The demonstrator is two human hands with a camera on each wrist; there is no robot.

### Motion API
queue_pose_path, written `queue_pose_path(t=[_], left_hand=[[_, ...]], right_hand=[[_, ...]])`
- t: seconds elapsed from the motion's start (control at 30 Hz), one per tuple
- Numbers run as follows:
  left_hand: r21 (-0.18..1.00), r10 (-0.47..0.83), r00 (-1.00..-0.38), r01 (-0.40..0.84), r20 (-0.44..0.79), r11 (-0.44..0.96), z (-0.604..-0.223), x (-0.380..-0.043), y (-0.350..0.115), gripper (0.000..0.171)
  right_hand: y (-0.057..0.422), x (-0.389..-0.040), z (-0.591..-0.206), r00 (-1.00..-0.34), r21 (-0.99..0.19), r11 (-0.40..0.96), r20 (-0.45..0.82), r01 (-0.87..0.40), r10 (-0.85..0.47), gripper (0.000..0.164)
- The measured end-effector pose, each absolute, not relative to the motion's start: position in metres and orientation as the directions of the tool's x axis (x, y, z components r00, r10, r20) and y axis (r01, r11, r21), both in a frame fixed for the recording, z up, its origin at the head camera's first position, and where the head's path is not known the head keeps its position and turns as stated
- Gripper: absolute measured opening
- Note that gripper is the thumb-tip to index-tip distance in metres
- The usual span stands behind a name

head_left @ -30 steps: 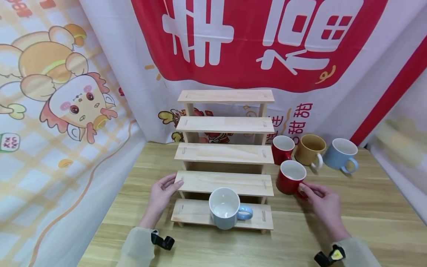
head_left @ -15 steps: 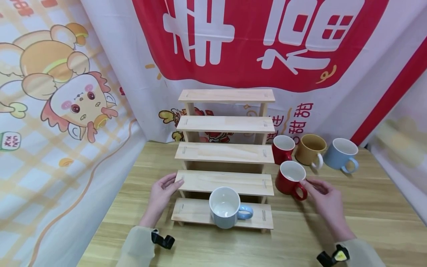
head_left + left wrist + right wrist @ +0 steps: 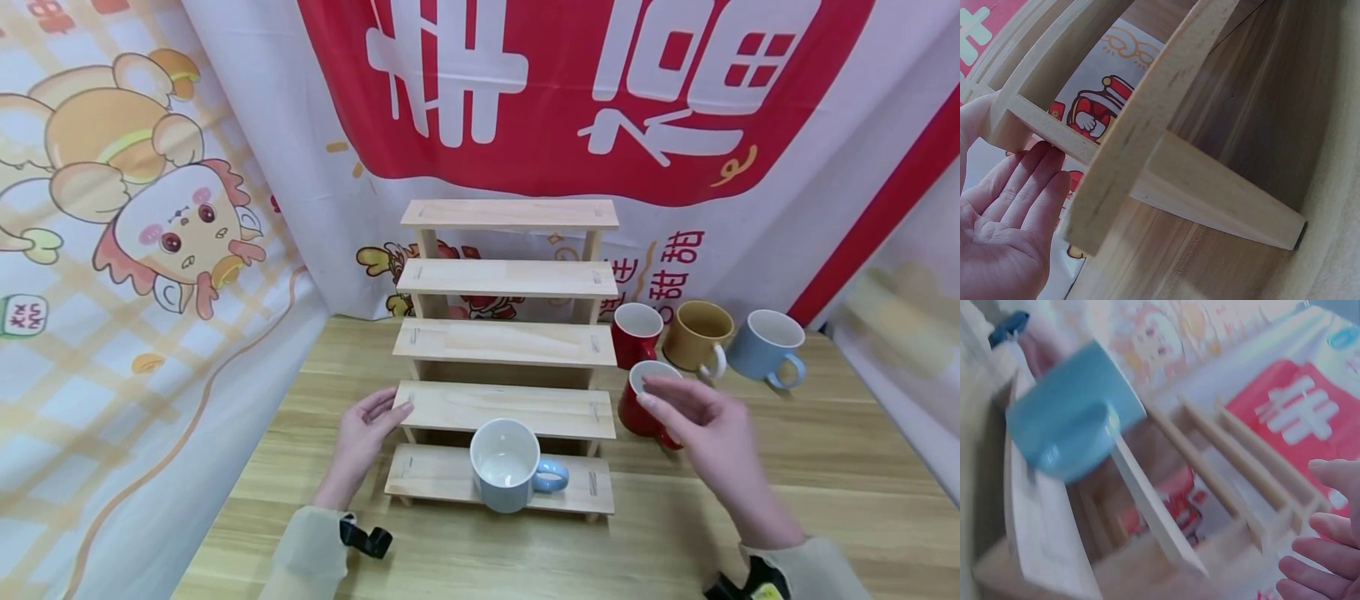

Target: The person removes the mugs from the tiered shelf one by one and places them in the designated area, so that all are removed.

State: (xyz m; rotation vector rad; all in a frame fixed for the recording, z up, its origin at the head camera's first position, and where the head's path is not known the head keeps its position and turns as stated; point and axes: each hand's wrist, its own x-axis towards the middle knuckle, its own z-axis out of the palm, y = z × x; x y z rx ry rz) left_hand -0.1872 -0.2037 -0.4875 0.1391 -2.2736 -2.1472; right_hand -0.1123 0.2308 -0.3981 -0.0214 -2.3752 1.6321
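Observation:
A light wooden stepped display shelf [image 3: 502, 343] stands on the table. At its left end, my left hand [image 3: 363, 437] holds the second step from the bottom, thumb on top and fingers underneath. The left wrist view shows the curled fingers [image 3: 1041, 165] at the board's underside. On the lowest step sits a light blue mug [image 3: 498, 492], white inside, handle to the right. To the right of the shelf my right hand [image 3: 720, 442] hovers over a red mug [image 3: 636, 410], partly covering its rim and handle. Nothing shows between that hand's spread fingers [image 3: 1313, 550].
Behind the front red mug stand another red mug [image 3: 628, 350], a mustard mug [image 3: 684, 346] with a white handle and a second light blue mug [image 3: 750, 358]. A printed cloth [image 3: 360, 250] hangs close behind the shelf. Wood-grain tabletop [image 3: 480, 558] extends in front.
My right hand has let go of the front red mug's handle and lifted over it, after the handle turned slightly. My left hand and the shelf have stayed put.

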Motion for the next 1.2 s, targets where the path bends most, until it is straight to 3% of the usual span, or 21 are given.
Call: queue_pose_path(t=[0.33,0.73,1.2], left_hand=[[0.996,-0.073,-0.996,-0.063,-0.059,0.055,-0.486,-0.186,-0.203,0.051],[0.996,-0.073,-0.996,-0.054,-0.049,0.074,-0.487,-0.187,-0.204,0.056],[0.997,-0.077,-0.996,-0.045,-0.039,0.069,-0.488,-0.186,-0.205,0.054]], right_hand=[[0.192,-0.102,-0.403,-0.980,-0.949,0.251,0.169,-0.191,-0.107,0.028],[0.164,-0.092,-0.428,-0.958,-0.965,0.230,0.058,-0.126,-0.282,0.033],[0.151,-0.097,-0.457,-0.956,-0.965,0.238,0.038,-0.111,-0.291,0.022]])
